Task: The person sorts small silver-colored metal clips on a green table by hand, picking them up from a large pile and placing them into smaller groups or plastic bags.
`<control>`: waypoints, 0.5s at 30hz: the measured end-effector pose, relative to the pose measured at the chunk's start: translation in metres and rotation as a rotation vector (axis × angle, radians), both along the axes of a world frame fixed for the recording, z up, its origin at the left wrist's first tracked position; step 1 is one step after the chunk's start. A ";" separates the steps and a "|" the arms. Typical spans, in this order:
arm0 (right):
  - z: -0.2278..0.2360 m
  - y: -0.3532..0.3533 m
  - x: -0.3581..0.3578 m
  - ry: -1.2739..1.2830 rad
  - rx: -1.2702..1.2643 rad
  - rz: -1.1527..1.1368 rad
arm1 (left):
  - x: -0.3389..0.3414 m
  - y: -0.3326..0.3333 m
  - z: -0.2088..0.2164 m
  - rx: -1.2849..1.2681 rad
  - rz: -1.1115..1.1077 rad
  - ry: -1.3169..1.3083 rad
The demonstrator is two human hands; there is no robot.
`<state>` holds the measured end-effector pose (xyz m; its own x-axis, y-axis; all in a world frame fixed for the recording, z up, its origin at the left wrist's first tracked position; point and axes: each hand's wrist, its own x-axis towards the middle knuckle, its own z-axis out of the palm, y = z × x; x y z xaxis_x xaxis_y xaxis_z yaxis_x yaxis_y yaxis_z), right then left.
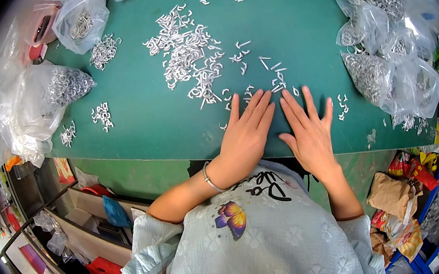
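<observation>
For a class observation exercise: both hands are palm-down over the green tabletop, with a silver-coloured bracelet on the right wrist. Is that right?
Not quite: the head view shows the silver-coloured bracelet on the left wrist, not the right. The left hand and right hand are indeed palm-down over the green tabletop.

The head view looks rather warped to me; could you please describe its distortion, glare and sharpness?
Head view: black corners, and the near edge of the green tabletop bows; head view: white glints on the clear bags at right; head view: left hand and right hand fairly sharp, small silvery pieces less distinct.
</observation>
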<state>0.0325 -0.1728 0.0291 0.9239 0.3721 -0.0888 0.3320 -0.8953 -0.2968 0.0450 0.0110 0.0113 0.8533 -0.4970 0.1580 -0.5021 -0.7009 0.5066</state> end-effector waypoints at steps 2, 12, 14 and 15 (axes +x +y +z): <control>0.005 -0.010 -0.012 0.053 -0.038 -0.019 | 0.000 0.006 0.003 -0.034 -0.024 0.022; 0.002 -0.001 0.009 -0.071 0.068 0.009 | 0.023 -0.012 -0.002 0.004 -0.011 -0.038; 0.002 -0.004 0.006 -0.035 0.051 0.023 | 0.018 -0.002 0.002 0.010 -0.027 -0.034; 0.004 -0.009 0.001 -0.008 0.063 0.026 | 0.014 0.002 0.004 0.012 -0.030 -0.029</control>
